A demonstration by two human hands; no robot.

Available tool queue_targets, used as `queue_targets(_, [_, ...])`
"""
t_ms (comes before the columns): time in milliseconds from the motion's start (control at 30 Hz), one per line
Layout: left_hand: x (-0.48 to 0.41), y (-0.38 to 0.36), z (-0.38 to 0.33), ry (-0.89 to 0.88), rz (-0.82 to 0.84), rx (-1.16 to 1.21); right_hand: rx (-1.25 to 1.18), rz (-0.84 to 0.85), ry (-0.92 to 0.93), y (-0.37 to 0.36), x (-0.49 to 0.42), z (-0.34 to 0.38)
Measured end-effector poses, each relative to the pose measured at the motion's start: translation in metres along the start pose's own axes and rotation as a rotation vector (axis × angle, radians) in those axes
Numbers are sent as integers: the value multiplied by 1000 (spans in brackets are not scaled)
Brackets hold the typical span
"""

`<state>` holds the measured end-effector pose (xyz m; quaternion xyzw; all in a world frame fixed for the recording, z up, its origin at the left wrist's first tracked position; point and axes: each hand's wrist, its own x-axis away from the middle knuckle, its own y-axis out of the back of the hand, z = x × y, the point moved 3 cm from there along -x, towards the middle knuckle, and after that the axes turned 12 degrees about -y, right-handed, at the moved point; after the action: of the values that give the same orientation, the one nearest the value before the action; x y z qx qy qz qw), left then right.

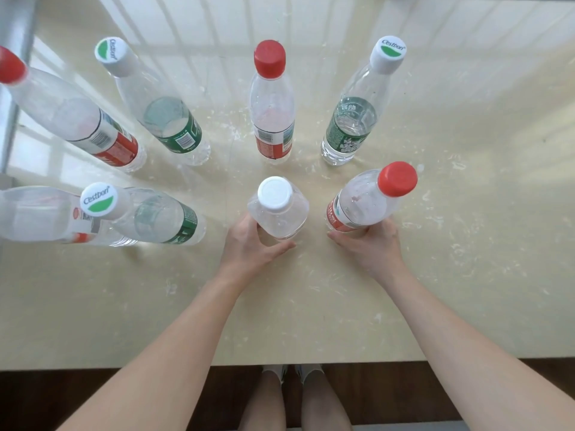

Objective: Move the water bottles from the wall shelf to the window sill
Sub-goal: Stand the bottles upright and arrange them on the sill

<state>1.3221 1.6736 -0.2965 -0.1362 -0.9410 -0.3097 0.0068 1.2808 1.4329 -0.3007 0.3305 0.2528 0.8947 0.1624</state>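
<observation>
- A plain bottle with a white cap (275,209) stands upright on the pale window sill (466,244); the left hand (249,247) is wrapped around its lower body.
- Just beside it, a red-capped bottle (370,200) is gripped low by the right hand (370,247).
- Both look like thin, clear plastic, likely light and easily dented, perhaps slippery; holding near the base seems steadiest.
- Six more bottles (273,104) stand behind and to the left, apart from these two.
</observation>
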Motion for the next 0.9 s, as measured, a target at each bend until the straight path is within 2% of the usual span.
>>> queue_targets(500, [-2, -5, 4, 12, -1, 9, -18, 0, 6, 7, 1, -7])
queue_targets(733, [-1, -4, 4, -9, 19, -1, -20, 6, 83, 8, 1, -9])
queue_targets(833, [5, 1, -4, -29, 24, -30, 23, -26, 128, 14, 6, -9])
queue_targets(900, [21, 10, -10, 23, -6, -27, 59, -61, 89, 23, 20, -15])
